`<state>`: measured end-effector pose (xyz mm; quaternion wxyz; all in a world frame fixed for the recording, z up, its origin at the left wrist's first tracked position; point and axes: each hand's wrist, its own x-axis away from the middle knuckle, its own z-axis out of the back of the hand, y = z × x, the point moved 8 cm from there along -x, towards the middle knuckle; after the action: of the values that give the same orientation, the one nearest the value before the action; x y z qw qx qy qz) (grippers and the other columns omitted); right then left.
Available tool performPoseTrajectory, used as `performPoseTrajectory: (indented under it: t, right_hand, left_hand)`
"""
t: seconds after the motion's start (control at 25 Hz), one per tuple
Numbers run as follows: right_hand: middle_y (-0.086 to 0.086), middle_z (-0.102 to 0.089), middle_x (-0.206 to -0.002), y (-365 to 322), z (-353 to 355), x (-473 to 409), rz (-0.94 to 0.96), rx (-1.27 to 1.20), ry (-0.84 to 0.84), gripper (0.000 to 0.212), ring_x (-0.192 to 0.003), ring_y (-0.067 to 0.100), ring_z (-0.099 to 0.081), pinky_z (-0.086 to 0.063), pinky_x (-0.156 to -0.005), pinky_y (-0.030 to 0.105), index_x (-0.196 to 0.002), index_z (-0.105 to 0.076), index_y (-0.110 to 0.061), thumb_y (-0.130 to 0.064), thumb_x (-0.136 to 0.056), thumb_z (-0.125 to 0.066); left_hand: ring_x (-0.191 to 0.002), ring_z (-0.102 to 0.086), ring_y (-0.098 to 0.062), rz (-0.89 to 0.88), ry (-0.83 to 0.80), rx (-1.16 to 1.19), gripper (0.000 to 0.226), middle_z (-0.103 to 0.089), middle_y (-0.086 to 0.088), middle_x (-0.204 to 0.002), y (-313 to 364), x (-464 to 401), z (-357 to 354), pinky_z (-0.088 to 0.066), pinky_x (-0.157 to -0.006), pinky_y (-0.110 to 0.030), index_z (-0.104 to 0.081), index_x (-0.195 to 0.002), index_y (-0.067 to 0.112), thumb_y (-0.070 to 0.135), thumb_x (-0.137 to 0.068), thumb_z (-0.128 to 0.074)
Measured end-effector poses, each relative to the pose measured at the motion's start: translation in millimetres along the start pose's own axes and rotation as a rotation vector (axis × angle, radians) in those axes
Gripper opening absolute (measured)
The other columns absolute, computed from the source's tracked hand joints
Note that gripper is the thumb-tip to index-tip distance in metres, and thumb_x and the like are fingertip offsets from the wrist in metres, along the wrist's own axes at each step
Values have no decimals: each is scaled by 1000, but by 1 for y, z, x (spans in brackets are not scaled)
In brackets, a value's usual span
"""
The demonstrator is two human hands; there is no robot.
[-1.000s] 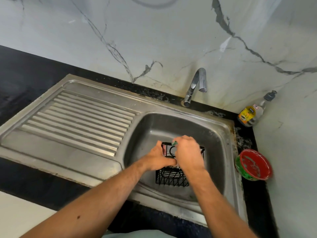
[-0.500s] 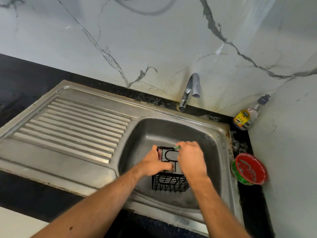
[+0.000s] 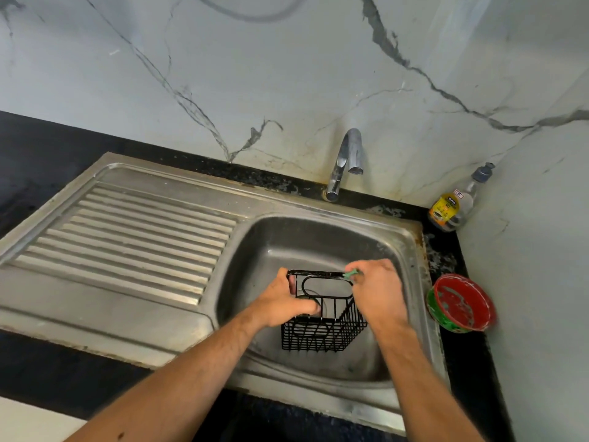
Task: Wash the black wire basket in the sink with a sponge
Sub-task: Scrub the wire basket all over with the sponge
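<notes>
Black wire basket (image 3: 322, 327) stands in the sink (image 3: 318, 244), long axis left-right. Left hand (image 3: 280, 306) is closed on its left end; right hand (image 3: 377, 291), at the right rim, pinches a green sponge (image 3: 350, 274) against the top wire.

One head view only, you're looking forward and steeply down onto the sink (image 3: 411, 250) from its near edge, close range. Faucet (image 3: 345, 161) sits beyond the sink, drainboard (image 3: 134, 237) to its left, marble wall (image 3: 287, 74) behind.
</notes>
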<state>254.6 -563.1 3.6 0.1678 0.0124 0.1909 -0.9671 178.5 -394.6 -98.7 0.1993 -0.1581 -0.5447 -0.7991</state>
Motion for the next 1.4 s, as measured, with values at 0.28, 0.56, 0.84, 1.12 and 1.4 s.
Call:
performPoseTrajectory:
  t: [0.28, 0.56, 0.84, 1.12, 1.4]
  right_hand:
    - [2, -72, -102, -17, -23, -2, -22, -328, -35, 42, -88, 0, -65, -51, -90, 15, -102, -77, -19, 12, -84, -56]
    - [-2, -73, -109, 18, -9, 10, -181, -343, 91, 24, -81, 1, -62, -42, -80, 2, -107, -76, -20, -6, -94, -62]
    - [-5, -75, -94, 18, -10, 9, -180, -321, 87, 28, -69, 2, -63, -49, -101, 31, -104, -76, -25, -4, -91, -63]
    - [1, -76, -101, -51, -30, 1, 32, -69, -33, 29, -94, 18, -68, -52, -96, 33, -108, -75, -25, -8, -88, -63]
    - [-13, -73, -95, -28, -22, 11, 198, -56, 47, 31, -95, 13, -65, -46, -102, 39, -102, -76, -31, -8, -82, -73]
  left_hand:
    - [-88, -53, -6, -7, 27, -29, 58, -56, 4, -101, 3, 1, 1, -43, -69, -27, -44, -105, 20, 38, -69, -85]
    - [-93, -50, -4, -3, -19, -52, 56, -51, 8, -105, 2, -5, 2, -40, -71, -27, -41, -106, 22, 43, -73, -82]
    - [-100, -54, -6, -4, -35, -32, 59, -57, 2, -114, -4, -1, -1, -41, -71, -25, -42, -110, 21, 41, -73, -84]
    - [-102, -61, -10, -2, 2, 60, 72, -61, -1, -110, -6, 6, 1, -54, -86, -39, -46, -115, 17, 35, -61, -89]
    - [-108, -60, -15, 35, 31, 62, 79, -64, -6, -116, -17, 15, 3, -50, -98, -38, -49, -114, 19, 47, -49, -85]
